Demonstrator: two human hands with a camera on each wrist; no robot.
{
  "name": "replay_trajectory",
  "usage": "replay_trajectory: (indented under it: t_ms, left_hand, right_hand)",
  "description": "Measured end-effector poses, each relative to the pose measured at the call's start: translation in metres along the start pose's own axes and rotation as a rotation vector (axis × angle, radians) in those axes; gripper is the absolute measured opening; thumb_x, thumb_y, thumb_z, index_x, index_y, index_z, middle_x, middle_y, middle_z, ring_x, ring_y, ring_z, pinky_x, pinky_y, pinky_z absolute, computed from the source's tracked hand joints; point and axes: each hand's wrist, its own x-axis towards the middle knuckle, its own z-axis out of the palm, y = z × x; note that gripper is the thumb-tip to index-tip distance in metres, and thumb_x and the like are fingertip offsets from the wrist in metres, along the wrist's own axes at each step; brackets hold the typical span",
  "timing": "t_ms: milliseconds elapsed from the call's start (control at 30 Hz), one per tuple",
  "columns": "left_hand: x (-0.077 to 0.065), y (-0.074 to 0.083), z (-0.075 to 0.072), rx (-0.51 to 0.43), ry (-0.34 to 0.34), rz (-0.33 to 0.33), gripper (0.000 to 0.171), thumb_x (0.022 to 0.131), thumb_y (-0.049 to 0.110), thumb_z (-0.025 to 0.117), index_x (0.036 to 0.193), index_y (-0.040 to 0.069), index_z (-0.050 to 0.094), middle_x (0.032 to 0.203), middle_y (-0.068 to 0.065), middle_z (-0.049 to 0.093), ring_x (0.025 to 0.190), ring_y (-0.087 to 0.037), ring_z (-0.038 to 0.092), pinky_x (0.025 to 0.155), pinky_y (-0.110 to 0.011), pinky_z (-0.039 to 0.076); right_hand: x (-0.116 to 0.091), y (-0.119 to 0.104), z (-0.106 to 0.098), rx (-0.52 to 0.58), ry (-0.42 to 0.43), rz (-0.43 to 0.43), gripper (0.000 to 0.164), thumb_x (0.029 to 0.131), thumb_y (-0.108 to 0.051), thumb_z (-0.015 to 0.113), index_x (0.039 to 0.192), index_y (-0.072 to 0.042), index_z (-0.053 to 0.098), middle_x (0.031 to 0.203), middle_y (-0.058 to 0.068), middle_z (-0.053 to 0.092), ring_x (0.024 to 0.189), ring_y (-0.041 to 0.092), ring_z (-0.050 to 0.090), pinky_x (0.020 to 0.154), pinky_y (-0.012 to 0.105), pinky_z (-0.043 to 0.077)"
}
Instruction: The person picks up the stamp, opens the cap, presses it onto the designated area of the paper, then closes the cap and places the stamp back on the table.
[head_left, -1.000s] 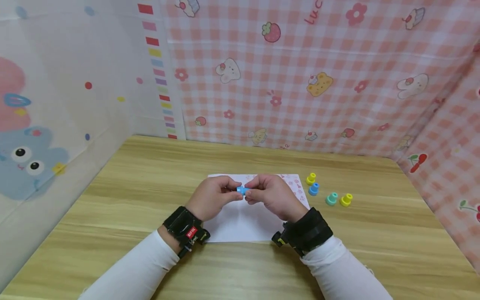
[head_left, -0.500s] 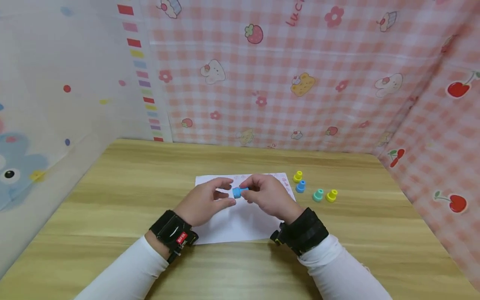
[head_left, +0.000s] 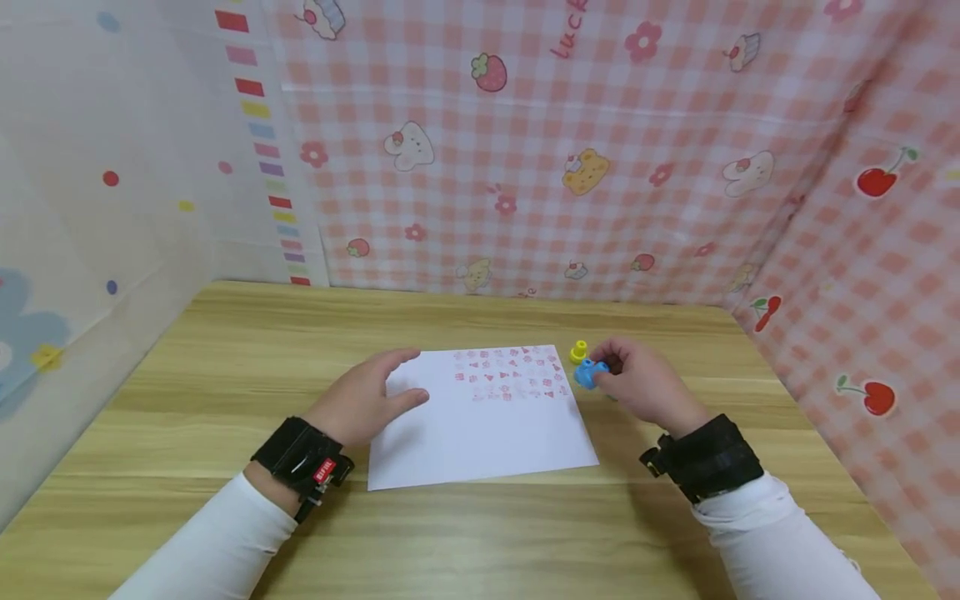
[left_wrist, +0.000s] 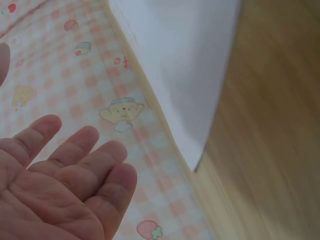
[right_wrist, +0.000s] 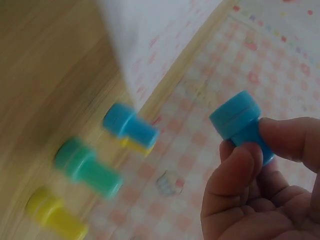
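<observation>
A blue toy stamp point(right_wrist: 236, 116), its cap on, is pinched between the thumb and fingers of my right hand point(head_left: 648, 387). In the head view this hand is over the table, just right of the white paper point(head_left: 480, 442). Beside it stands another blue stamp point(right_wrist: 125, 122), handle up, with a teal stamp point(right_wrist: 85, 165) and a yellow stamp point(right_wrist: 55, 215) in the right wrist view. My left hand point(head_left: 363, 404) holds nothing; its thumb and fingers are spread above the paper's left side. Rows of small red prints point(head_left: 510, 375) cover the paper's upper right part.
Another yellow stamp point(head_left: 579, 352) stands near the paper's upper right corner. The wooden table point(head_left: 480, 542) ends at a pink checked cloth wall point(head_left: 480, 192) behind. White cloth point(head_left: 165, 100) hangs on the left, and more checked cloth point(head_left: 862, 275) on the right.
Both hands held the blue stamp together over the paper; my left hand released it and drew left. My right hand carried it right, to the standing stamps. The view shifted rightward.
</observation>
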Motion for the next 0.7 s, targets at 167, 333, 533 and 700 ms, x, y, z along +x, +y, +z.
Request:
replay_trajectory:
  t_ms: [167, 333, 533, 700]
  left_hand:
    - [-0.002, -0.005, -0.002, 0.046, -0.005, -0.009, 0.072, 0.086, 0.055, 0.059, 0.142, 0.015, 0.038, 0.141, -0.008, 0.041, 0.126, -0.024, 0.035, 0.101, -0.051, 0.035]
    - [-0.004, -0.009, -0.003, 0.086, -0.012, -0.018, 0.069, 0.087, 0.050, 0.061, 0.142, 0.012, 0.038, 0.141, -0.010, 0.040, 0.125, -0.025, 0.036, 0.101, -0.052, 0.035]
    - [-0.005, -0.011, -0.005, 0.124, -0.007, -0.023, 0.065, 0.089, 0.043, 0.062, 0.140, 0.011, 0.040, 0.140, -0.013, 0.041, 0.124, -0.027, 0.037, 0.100, -0.052, 0.036]
    - [-0.006, -0.010, -0.005, 0.130, -0.010, -0.022, 0.064, 0.089, 0.041, 0.063, 0.139, 0.009, 0.041, 0.140, -0.014, 0.041, 0.124, -0.028, 0.038, 0.100, -0.053, 0.036]
  right_hand:
    - [-0.006, 0.020, -0.014, -0.103, 0.010, 0.046, 0.020, 0.086, -0.013, 0.065, 0.103, -0.003, 0.059, 0.089, 0.009, 0.060, 0.079, 0.023, 0.053, 0.068, 0.037, 0.049]
    - [-0.010, 0.034, -0.019, -0.163, -0.004, 0.096, 0.016, 0.086, -0.011, 0.066, 0.099, -0.004, 0.060, 0.088, 0.010, 0.059, 0.078, 0.024, 0.051, 0.066, 0.037, 0.048]
    - [-0.013, 0.044, -0.018, -0.144, -0.043, 0.140, 0.015, 0.085, -0.008, 0.066, 0.097, -0.003, 0.060, 0.087, 0.011, 0.058, 0.076, 0.024, 0.051, 0.063, 0.035, 0.048]
    - [-0.014, 0.048, -0.014, -0.146, -0.055, 0.137, 0.015, 0.084, -0.008, 0.067, 0.096, -0.003, 0.059, 0.087, 0.011, 0.058, 0.076, 0.025, 0.051, 0.063, 0.035, 0.048]
